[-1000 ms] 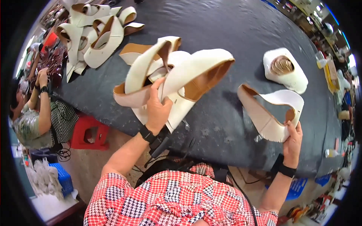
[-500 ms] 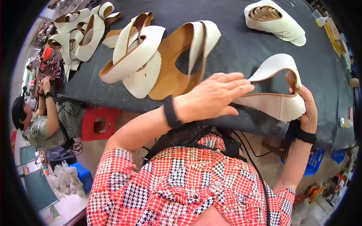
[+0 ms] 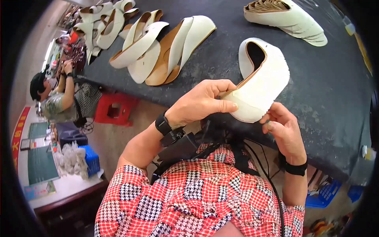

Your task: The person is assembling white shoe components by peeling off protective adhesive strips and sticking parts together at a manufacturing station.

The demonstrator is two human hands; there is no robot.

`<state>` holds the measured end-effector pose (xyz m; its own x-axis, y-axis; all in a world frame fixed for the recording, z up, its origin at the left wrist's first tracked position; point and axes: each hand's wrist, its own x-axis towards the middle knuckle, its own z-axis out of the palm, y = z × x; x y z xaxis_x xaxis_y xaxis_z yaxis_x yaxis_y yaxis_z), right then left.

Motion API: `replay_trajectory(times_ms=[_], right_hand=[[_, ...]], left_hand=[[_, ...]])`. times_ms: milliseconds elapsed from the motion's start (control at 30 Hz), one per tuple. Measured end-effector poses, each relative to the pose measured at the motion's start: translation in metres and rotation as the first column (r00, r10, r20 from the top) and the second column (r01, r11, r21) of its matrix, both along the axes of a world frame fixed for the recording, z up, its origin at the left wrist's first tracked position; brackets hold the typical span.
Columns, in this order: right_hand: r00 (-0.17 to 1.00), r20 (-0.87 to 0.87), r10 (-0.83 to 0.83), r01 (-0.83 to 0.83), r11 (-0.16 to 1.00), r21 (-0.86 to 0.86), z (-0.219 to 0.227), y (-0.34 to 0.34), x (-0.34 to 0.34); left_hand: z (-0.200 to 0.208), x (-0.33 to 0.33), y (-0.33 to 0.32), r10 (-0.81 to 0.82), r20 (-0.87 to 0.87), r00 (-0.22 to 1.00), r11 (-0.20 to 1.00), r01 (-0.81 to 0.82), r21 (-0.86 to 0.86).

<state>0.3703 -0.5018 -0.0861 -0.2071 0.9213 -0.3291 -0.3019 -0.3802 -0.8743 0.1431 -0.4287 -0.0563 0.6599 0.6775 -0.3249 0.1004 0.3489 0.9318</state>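
Black counter (image 3: 333, 96); fanned stack (image 3: 292, 19), far right. White upper (image 3: 262, 89) over the near side. Left hand (image 3: 193, 103): fingers closed on its end. Right hand (image 3: 287, 132): fingers curled by its edge (grip? can't tell). Step seems edge handling; next likely wants a steady left pinch.

There are two hands, one left hand (image 3: 197, 102) and one right hand (image 3: 288, 132), two dark wristbands (image 3: 295, 168), one white shoe upper (image 3: 265, 85) and one fanned stack of uppers (image 3: 272, 17). Two loose heaps of uppers (image 3: 145, 65) overlap too much for a sure count of pieces. I count one red stool (image 3: 103, 109), one co-worker (image 3: 57, 106) and two green panels (image 3: 41, 164).
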Motion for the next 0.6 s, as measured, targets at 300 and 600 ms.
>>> replay_trajectory(times_ms=[300, 600], right_hand=[[0.963, 0.268, -0.036, -0.032, 0.969, 0.246, 0.023, 0.013, -0.034], [0.866, 0.437, -0.241, -0.014, 0.863, 0.504, 0.022, 0.012, -0.091]], left_hand=[[0.024, -0.001, -0.031, 0.502, -0.174, 0.847, 0.349, -0.014, 0.937], [0.021, -0.024, -0.029, 0.452, -0.264, 0.852, 0.003, 0.295, 0.956]])
